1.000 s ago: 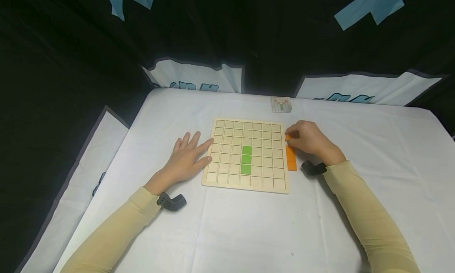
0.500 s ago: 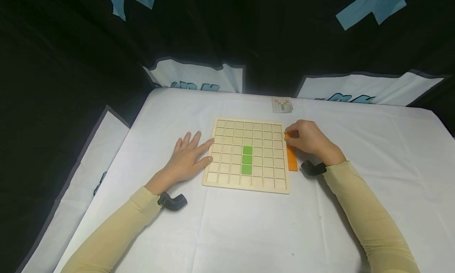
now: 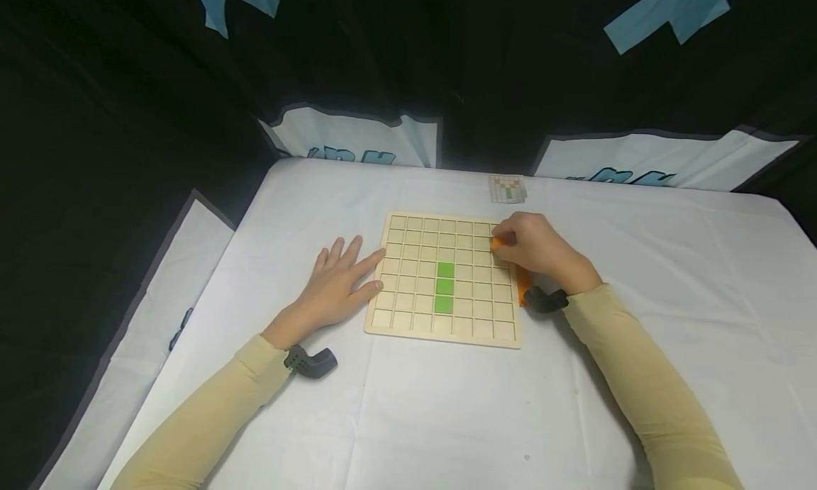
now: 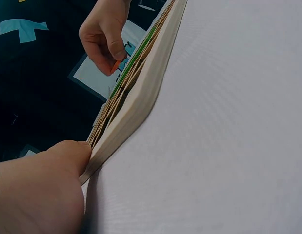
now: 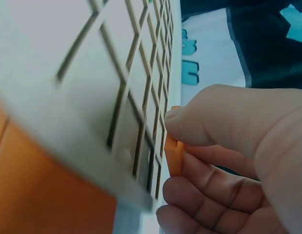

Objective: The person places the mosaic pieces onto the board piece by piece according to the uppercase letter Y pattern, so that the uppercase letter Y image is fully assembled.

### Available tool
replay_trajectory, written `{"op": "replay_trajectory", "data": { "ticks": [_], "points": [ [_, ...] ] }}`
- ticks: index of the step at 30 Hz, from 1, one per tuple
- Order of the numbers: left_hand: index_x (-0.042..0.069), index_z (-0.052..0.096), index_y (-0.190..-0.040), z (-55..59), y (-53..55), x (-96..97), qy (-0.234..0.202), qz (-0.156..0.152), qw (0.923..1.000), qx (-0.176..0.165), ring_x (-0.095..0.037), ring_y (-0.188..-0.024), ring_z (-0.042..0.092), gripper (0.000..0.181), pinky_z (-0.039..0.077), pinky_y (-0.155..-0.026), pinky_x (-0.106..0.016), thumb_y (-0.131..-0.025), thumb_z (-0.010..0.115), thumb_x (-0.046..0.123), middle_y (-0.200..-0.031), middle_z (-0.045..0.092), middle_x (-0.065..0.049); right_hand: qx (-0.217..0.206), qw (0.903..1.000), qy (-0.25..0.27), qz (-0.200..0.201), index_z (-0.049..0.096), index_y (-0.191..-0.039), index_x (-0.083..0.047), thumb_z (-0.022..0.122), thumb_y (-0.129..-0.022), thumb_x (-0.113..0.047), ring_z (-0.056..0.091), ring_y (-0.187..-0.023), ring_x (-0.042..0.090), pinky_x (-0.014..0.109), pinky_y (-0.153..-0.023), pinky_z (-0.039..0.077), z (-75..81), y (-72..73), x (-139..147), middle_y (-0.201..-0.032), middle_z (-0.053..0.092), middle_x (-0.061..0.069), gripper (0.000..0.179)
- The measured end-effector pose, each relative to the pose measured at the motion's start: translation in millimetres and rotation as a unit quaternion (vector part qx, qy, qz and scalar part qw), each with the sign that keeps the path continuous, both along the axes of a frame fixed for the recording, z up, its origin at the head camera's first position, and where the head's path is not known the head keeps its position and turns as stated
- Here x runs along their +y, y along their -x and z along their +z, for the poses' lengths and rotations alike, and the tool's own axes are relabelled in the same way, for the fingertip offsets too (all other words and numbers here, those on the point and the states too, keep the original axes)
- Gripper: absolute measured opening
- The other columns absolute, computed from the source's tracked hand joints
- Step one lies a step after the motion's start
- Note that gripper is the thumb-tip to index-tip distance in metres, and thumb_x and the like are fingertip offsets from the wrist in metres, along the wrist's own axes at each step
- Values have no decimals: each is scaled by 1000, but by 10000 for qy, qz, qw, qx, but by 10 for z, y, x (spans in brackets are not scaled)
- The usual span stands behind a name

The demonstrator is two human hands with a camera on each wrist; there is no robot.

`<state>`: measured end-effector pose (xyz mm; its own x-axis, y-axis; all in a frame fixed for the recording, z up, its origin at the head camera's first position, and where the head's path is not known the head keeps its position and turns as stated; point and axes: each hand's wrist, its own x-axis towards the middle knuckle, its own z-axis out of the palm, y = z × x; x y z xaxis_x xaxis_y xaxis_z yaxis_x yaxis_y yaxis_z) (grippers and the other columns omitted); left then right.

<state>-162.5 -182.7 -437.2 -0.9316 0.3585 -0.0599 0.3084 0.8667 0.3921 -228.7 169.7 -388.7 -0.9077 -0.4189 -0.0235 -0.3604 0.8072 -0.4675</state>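
A square wooden grid board (image 3: 442,337) lies on the white table, with several green tiles (image 3: 445,286) set in one column. My right hand (image 3: 532,243) is over the board's right edge and pinches an orange tile (image 5: 174,155) between thumb and fingers. More orange tiles (image 3: 524,284) lie along that edge, partly hidden under the right hand and wrist. My left hand (image 3: 332,284) rests with fingers spread at the board's left side, thumb and index fingertips at its rim. In the left wrist view, the left thumb (image 4: 68,153) touches the board's edge.
A small card (image 3: 507,189) with a printed coloured grid lies behind the board near the table's far edge. A dark curtain (image 3: 408,57) with blue tape hangs behind the table. Dark wrist mounts (image 3: 310,362) sit under both wrists.
My right hand has lifted the orange tile from the row beside the board and moved left, over the right columns of the grid. The left hand stays in place.
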Motion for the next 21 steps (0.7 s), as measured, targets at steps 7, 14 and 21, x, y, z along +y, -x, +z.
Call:
{"op": "replay_trajectory", "data": {
  "ticks": [7, 14, 21],
  "points": [
    [24, 36, -160, -1, 0, 1, 23, 9, 10000, 1, -50, -157, 0, 63, 0, -125, -68, -103, 49, 49, -170, 13, -23, 373, 9981, 1, 496, 76, -94, -1, 73, -82, 0, 50, -81, 24, 34, -73, 41, 1, 32, -180, -80, 62, 9, 13],
    [24, 36, -160, 7, -3, 6, 24, 1, 10000, -20, -50, -157, -1, 63, 0, -125, -68, -103, 49, 48, -170, 13, -23, 467, 9951, 6, 867, 65, -74, -8, 71, -82, 0, 44, -75, 21, 31, -68, 33, 4, 57, -374, -70, 46, 3, 13],
    [24, 36, -160, 13, -1, 1, 27, 10, 10000, -47, -51, -157, -1, 63, 0, -124, -69, -103, 49, 48, -170, 12, -23, 475, 9922, 154, 1142, 60, -67, -9, 74, -81, -1, 43, -75, 20, 31, -69, 33, 57, 70, -609, -67, 46, 1, 21]
  ]
}}
